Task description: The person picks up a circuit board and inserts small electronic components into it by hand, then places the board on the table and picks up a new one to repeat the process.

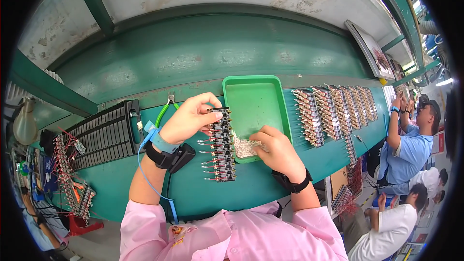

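My left hand (191, 116) is closed on the far end of a long strip of black parts (221, 152). Short red leads with pale tips stick out from the strip's left side. Just right of it lies a green tray (253, 83), with a heap of small white slender pieces (243, 147) in its near left corner. My right hand (279, 151) reaches over the tray's near edge, its curled fingertips at the heap. Whatever is between those fingertips is too small to make out. A blue strap with a cord circles my left wrist, and dark bands sit on both wrists.
Green-handled pliers (169, 104) lie beyond my left forearm. A black slotted rack (101, 137) and red-wired parts (72, 179) occupy the left. Several finished-looking strips (333, 116) stand in rows right of the tray. Co-workers (411, 140) sit along the right side.
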Available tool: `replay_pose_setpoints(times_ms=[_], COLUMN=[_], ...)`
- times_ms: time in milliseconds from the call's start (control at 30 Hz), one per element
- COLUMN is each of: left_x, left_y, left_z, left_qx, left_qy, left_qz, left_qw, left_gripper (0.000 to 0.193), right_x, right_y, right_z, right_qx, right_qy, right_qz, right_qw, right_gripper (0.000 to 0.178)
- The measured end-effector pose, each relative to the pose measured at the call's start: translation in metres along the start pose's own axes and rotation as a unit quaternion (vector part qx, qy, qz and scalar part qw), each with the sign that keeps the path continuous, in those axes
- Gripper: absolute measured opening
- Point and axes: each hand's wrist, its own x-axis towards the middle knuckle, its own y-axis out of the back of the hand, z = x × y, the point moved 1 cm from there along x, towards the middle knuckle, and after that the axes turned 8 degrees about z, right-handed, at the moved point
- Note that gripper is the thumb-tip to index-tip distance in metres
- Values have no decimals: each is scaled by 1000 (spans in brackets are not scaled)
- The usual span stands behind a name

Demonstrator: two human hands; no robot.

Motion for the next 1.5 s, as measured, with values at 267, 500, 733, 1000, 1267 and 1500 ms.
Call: replay_pose_setpoints(times_ms=[267, 500, 733, 1000, 1267, 1500], left_x=[2, 5, 5, 5, 3, 1], left_y=[-8, -11, -18, -24, -27, -29], left_z=[-8, -16, -18, -25, -23, -22], left_qx=[1, 10, 12, 29, 49, 55], left_qy=[4, 5, 31, 19, 17, 13], left_qz=[-29, -31, -42, -59, -65, -66], left_qw=[1000, 999, 999, 998, 997, 996], left_gripper=[9, 10, 10, 11, 11, 11], right_x=[-1, 1, 8, 11, 10, 10], right_y=[-12, -1, 5, -2, -1, -3], right_z=[7, 0, -16, -23, -24, -24], right_qx=[-26, 66, 49, 43, 91, 75], right_qy=[19, -15, 9, 37, -10, 14], right_qz=[-49, 28, 104, 132, 161, 158], right_qw=[998, 997, 993, 990, 983, 985], right_gripper=[11, 10, 11, 10, 12, 12])
